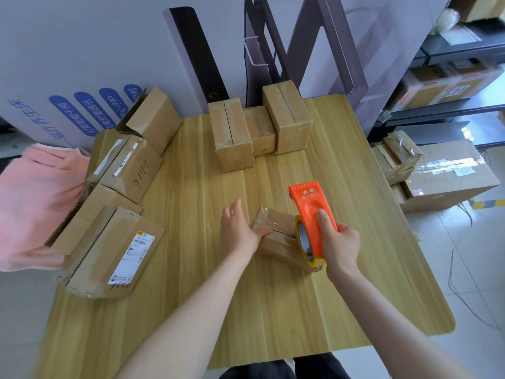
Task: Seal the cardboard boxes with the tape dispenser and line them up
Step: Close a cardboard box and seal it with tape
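A wooden table (pixel 273 310) is filling most of the view. A pink cloth (pixel 35 198) is lying off its left edge, and a pile of larger boxes (pixel 109 236) is crowding the table's left side. A row of three boxes (pixel 259 127) is standing side by side at the far edge, well apart from the hands. A small box (pixel 276 222) is sitting near the middle. The left hand (pixel 237 228) is pressing fairly straight fingers against its left side. The right hand (pixel 340 242) is gripping the orange tape dispenser (pixel 314 212), which is resting on the box's right end and hiding it.
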Motion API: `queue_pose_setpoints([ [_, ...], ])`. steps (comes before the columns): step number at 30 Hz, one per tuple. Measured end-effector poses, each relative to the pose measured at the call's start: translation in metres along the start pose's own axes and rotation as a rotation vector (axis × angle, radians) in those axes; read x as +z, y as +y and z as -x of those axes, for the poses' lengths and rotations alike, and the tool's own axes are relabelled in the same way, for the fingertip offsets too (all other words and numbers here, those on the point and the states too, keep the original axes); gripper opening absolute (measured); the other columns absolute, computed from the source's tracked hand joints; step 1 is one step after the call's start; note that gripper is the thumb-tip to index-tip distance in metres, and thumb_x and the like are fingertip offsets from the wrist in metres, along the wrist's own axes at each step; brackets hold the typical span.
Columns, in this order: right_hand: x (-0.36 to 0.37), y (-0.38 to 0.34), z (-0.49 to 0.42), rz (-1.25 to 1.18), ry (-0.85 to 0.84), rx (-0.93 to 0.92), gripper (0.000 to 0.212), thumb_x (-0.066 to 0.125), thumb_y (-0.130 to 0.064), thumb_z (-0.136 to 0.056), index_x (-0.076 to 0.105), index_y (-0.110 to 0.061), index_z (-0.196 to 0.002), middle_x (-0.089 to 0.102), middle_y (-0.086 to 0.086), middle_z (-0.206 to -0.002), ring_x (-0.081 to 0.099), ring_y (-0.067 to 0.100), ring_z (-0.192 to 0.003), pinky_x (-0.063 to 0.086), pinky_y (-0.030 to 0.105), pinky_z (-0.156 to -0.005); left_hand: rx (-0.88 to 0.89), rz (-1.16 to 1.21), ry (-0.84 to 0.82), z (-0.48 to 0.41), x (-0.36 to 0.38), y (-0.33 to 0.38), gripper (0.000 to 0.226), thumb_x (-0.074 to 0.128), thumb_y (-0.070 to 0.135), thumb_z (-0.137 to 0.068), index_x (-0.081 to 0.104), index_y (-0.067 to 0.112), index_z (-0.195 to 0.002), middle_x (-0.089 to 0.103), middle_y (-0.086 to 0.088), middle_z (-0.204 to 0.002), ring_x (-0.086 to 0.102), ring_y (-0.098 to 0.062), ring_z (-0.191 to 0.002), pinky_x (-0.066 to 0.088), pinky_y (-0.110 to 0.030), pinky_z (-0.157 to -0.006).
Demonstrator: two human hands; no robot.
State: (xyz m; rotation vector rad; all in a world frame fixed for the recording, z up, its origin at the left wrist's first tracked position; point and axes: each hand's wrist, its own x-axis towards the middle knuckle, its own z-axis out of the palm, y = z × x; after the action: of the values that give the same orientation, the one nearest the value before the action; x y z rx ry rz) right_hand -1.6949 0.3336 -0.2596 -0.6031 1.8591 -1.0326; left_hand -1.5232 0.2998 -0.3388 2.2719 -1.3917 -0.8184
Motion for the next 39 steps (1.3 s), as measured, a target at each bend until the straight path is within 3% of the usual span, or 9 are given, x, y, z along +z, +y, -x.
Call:
queue_pose_setpoints([
  [2,0.0,0.001,0.0,0.006,0.005,-0.012,0.043,0.064,-0.035,-0.09,0.057,-0.006,-0.059,0.054,0.003,-0.05,0.05,0.003,-0.031,0.034,0.014,-0.029,0.128,0.067,0.16,0.026,0.008,-0.019,0.062,0.073,0.035,-0.081,0.049,0.021,-0.137,0.049,0.003,-0.139,0.047,-0.018,-0.127,0.041,-0.032,-0.102],
  [5,0.001,0.001,0.001,0.02,0.012,-0.03,0.044,0.064,-0.034,-0.09,0.055,-0.004,-0.059,0.051,0.003,-0.048,0.048,0.005,-0.032,0.032,0.013,-0.03,0.05,0.255,0.077,0.043,0.022,-0.033,0.035,0.057,0.032,-0.095,0.059,0.027,-0.129,0.064,0.005,-0.123,0.06,-0.016,-0.113,0.042,-0.021,-0.087],
  [13,0.004,0.0,-0.001,0.035,0.015,-0.017,0.044,0.065,-0.04,-0.088,0.06,-0.007,-0.061,0.057,0.004,-0.052,0.053,0.013,-0.04,0.037,0.016,-0.032,-0.228,0.38,-0.054,0.037,0.04,-0.035,0.057,0.034,0.055,-0.096,0.053,0.014,-0.132,0.063,-0.004,-0.125,0.057,-0.027,-0.117,0.045,-0.033,-0.093],
  [16,0.003,0.0,0.002,0.028,0.015,-0.027,0.042,0.065,-0.037,-0.089,0.059,-0.004,-0.062,0.055,0.005,-0.051,0.052,0.014,-0.038,0.035,0.015,-0.029,-0.363,0.475,0.12,0.045,0.045,-0.035,0.07,0.051,0.059,-0.088,0.046,0.008,-0.136,0.056,-0.011,-0.132,0.051,-0.029,-0.124,0.04,-0.037,-0.101],
  [18,0.003,0.001,0.002,0.031,0.019,-0.027,0.042,0.064,-0.037,-0.089,0.059,-0.004,-0.063,0.055,0.005,-0.051,0.052,0.009,-0.034,0.035,0.014,-0.029,-0.465,0.57,0.331,0.056,0.046,-0.031,0.06,0.071,0.042,-0.081,0.054,0.007,-0.127,0.059,-0.011,-0.122,0.055,-0.027,-0.114,0.042,-0.034,-0.095],
  [21,0.003,0.004,0.0,0.057,0.022,-0.029,0.044,0.065,-0.041,-0.088,0.061,-0.005,-0.064,0.057,0.005,-0.054,0.052,0.007,-0.038,0.039,0.016,-0.035,-0.522,0.746,0.386,0.065,0.048,-0.023,0.033,0.074,0.032,-0.081,0.069,0.012,-0.107,0.07,-0.002,-0.102,0.064,-0.018,-0.094,0.048,-0.028,-0.083],
  [32,0.004,0.002,-0.005,0.058,0.013,-0.026,0.044,0.065,-0.041,-0.088,0.057,-0.009,-0.059,0.055,0.002,-0.052,0.052,0.015,-0.045,0.039,0.016,-0.035,-0.189,0.312,0.111,0.046,0.035,-0.022,0.041,0.043,0.024,-0.099,0.051,0.012,-0.137,0.059,-0.005,-0.131,0.054,-0.022,-0.122,0.041,-0.028,-0.096],
  [36,0.002,0.002,-0.001,0.022,-0.008,-0.028,0.042,0.064,-0.036,-0.09,0.058,-0.005,-0.062,0.054,0.004,-0.05,0.051,0.006,-0.031,0.034,0.013,-0.029,0.278,-0.02,0.165,0.028,0.022,-0.005,0.052,0.046,-0.002,-0.09,0.045,0.013,-0.14,0.044,-0.001,-0.147,0.03,-0.018,-0.141,0.023,-0.03,-0.116],
  [39,-0.004,0.003,-0.002,-0.047,0.015,-0.003,0.041,0.065,-0.036,-0.089,0.057,-0.007,-0.06,0.053,0.004,-0.054,0.049,0.01,-0.038,0.037,0.016,-0.036,0.478,-0.119,-0.121,0.004,0.023,0.034,0.055,0.044,0.003,-0.093,0.037,0.019,-0.146,0.032,0.003,-0.154,0.02,-0.016,-0.145,0.015,-0.032,-0.119],
])
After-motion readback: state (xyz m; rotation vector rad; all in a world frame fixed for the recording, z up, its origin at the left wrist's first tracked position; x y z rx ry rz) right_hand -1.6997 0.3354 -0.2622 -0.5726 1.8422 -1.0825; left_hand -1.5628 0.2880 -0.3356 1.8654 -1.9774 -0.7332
